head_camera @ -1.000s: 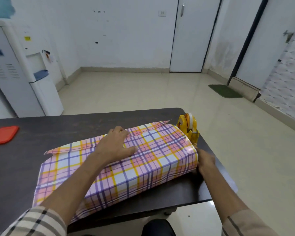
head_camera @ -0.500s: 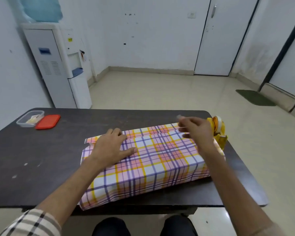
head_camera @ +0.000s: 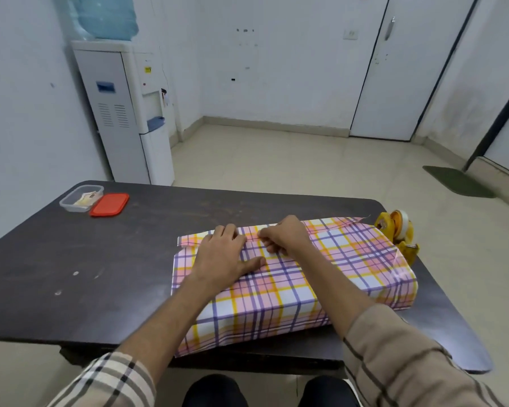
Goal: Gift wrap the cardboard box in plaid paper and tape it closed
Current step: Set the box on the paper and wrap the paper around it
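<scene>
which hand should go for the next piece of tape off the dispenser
Right, probably. The yellow tape dispenser stands at the right end of the plaid paper, nearer the right hand; the left hand lies flat on the paper, holding it down.

Cardboard box: wholly covered by the plaid paper (head_camera: 276, 292); no cardboard showed.
Right hand (head_camera: 285, 235): fingertips curled under at the seam; whether its grip held tape could not be told.
Tape dispenser (head_camera: 395, 230): near side hidden behind the wrapped corner.
Clear container (head_camera: 81, 198): contents too small to identify.
Water bottle (head_camera: 103, 16): cut off by the top edge.
Left sleeve (head_camera: 106, 383), right sleeve (head_camera: 409, 362): cut off by the bottom edge.
</scene>
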